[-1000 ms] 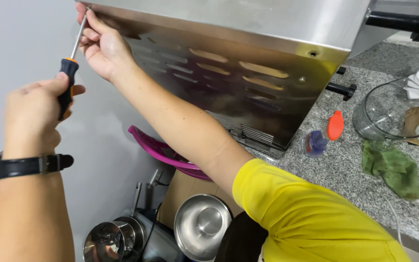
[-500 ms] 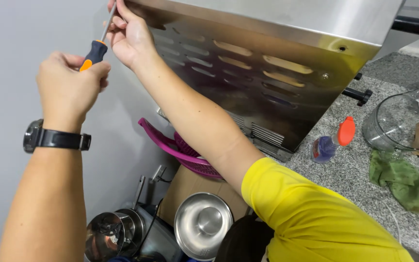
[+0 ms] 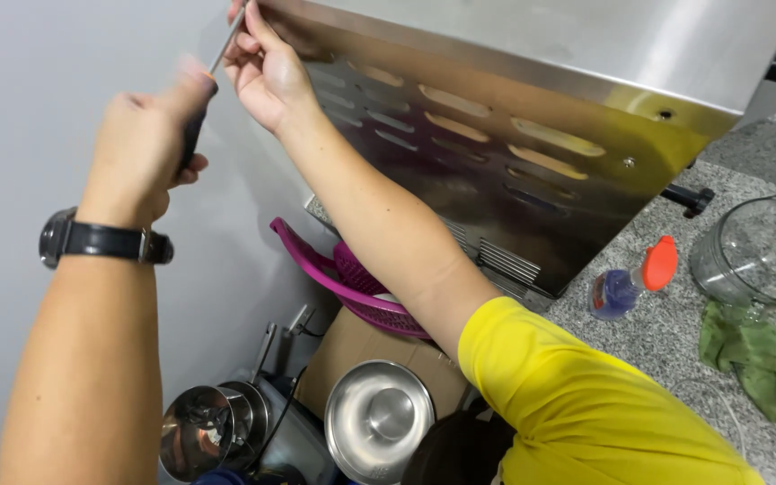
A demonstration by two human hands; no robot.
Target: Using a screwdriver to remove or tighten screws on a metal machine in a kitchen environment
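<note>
Screwdriver (image 3: 213, 85): handle gripped in closed left hand (image 3: 141, 148); right hand (image 3: 267, 72), at its two o'clock, pinches the shaft, steadying tip against steel appliance (image 3: 532, 99).

A dark-handled screwdriver (image 3: 211, 85) slants up to the slotted stainless-steel appliance's (image 3: 532, 117) top-left corner.
</note>
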